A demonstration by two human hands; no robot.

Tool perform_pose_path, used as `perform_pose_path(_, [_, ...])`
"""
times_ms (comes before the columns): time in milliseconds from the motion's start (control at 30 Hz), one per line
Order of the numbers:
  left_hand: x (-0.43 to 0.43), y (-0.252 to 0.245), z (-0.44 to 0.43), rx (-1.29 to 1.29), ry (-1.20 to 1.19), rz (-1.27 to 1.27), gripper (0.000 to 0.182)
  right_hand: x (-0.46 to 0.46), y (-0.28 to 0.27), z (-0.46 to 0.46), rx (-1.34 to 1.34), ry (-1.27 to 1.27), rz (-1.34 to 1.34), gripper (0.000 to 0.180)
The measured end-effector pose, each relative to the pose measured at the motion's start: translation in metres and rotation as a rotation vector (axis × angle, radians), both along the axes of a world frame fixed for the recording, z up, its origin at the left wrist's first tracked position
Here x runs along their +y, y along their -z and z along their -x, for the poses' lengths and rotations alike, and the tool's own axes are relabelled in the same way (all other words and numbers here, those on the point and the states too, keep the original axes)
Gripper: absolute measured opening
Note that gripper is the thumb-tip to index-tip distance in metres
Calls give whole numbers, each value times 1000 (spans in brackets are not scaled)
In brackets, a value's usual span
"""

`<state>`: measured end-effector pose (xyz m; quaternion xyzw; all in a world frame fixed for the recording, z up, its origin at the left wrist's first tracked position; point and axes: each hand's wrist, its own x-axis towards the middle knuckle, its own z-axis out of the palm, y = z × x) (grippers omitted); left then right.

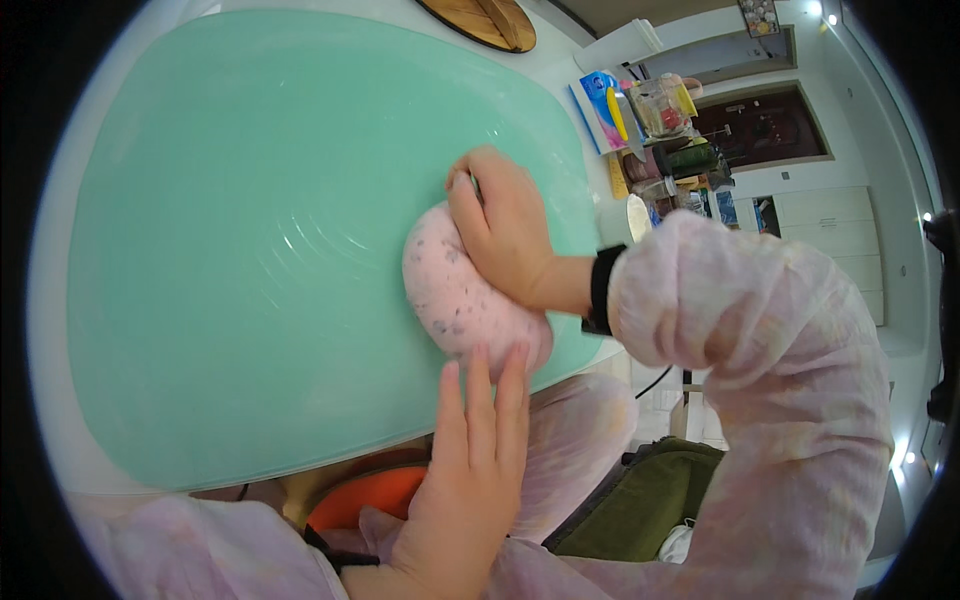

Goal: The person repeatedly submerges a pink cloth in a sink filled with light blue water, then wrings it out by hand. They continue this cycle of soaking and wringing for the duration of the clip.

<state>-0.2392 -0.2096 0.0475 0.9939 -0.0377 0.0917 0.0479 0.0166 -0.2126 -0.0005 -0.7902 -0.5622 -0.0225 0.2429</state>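
A lump of soft pink dough [461, 292] with dark specks lies near the right part of a mint-green mat [247, 187]. My right hand [506, 225] comes in from the right with its fingers curled, pressing down on the dough's upper right side. Its thumb lies along the dough, and its underside is hidden. From below reaches my left hand [472, 457], fingers straight and slightly apart, its fingertips touching the dough's near edge.
A round wooden lid [495, 22] with a bar handle sits beyond the mat. At right stand a blue-and-white box [600, 105], a yellow-handled knife [619, 112], a clear container [660, 109], bottles and a white bowl [637, 217]. An olive chair [637, 502] is below.
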Motion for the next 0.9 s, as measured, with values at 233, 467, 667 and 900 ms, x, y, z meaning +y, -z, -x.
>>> perform_pose_path(233, [5,17,-38,-211,-114,-296,58,39,3,-33,53,38,58,22])
perform_pose_path(467, [-7,27,-33,-256,-30,22,39,12,-63,-3,455,246,379,33])
perform_pose_path(667, [-18,29,10,-48,153,7,36,-71,-83,74,183,96,64,22])
perform_pose_path(900, [-13,-6,18,23,-49,42,53,-3,1,43,-42,135,-140,15])
